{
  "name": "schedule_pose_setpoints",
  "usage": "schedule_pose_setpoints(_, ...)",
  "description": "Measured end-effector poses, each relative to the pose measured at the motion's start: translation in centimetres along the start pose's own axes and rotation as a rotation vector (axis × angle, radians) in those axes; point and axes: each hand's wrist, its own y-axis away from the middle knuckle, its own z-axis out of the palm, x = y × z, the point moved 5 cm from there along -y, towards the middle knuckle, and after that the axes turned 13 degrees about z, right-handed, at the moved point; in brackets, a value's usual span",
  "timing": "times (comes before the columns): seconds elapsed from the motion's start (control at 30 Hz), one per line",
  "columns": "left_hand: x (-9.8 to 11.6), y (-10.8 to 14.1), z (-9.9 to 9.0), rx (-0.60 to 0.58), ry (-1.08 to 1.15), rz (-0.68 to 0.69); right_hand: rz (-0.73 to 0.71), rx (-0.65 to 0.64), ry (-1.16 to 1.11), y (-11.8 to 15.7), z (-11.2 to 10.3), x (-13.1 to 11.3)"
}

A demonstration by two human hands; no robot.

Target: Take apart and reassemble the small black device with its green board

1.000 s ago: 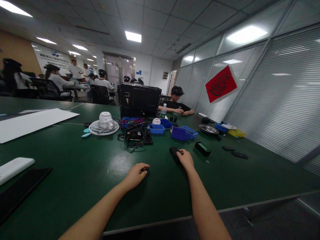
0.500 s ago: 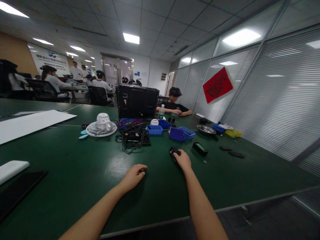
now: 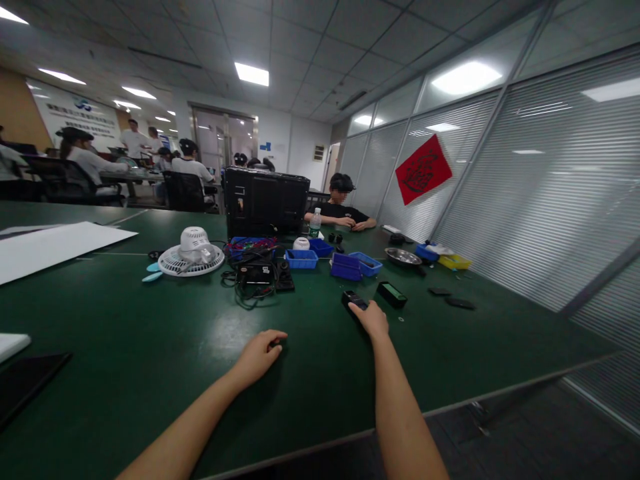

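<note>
My right hand point(image 3: 373, 318) is closed around a small black device point(image 3: 353, 301), which is low over or on the green table point(image 3: 310, 380). Just beyond it, to the right, lies a black box with a green top point(image 3: 393, 294). My left hand point(image 3: 261, 355) rests on the table, its fingers loosely curled and apart from the thumb; nothing shows in it. Black electronics with tangled cables point(image 3: 256, 272) lie beyond my left hand, beside a blue tray point(image 3: 301, 259).
A white fan part point(image 3: 193, 257) stands at the left, near a large black panel point(image 3: 267, 202). Purple-blue bins point(image 3: 346, 267), a metal bowl point(image 3: 403, 257) and a yellow tray point(image 3: 455, 262) are farther right. A seated person point(image 3: 341, 207) is across the table.
The black device in my right hand has turned, and its long top face now shows more. My left hand has barely moved. The whole view has shifted slightly.
</note>
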Motion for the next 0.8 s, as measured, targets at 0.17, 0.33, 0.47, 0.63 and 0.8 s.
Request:
schedule_pose_setpoints(0.17,0.4,0.0,-0.1,0.001,0.012,0.004,0.015,-0.031,0.053,0.4,-0.1,-0.1)
schedule_pose_setpoints(0.33,0.3,0.0,0.0,-0.003,0.003,-0.001,-0.065,0.243,-0.279,1.1,-2.3,-0.4)
schedule_pose_setpoints(0.47,0.2,-0.1,0.0,-0.007,-0.010,0.005,-0.294,0.589,-0.615,3.9,-4.0,-1.2)
schedule_pose_setpoints(0.63,0.0,0.0,0.1,-0.004,-0.025,0.006,-0.560,0.340,-0.456,6.4,-1.0,-4.4)
schedule_pose_setpoints(0.8,0.2,0.0,0.0,-0.010,-0.023,0.010,-0.544,0.325,0.069,8.3,2.0,-5.8)
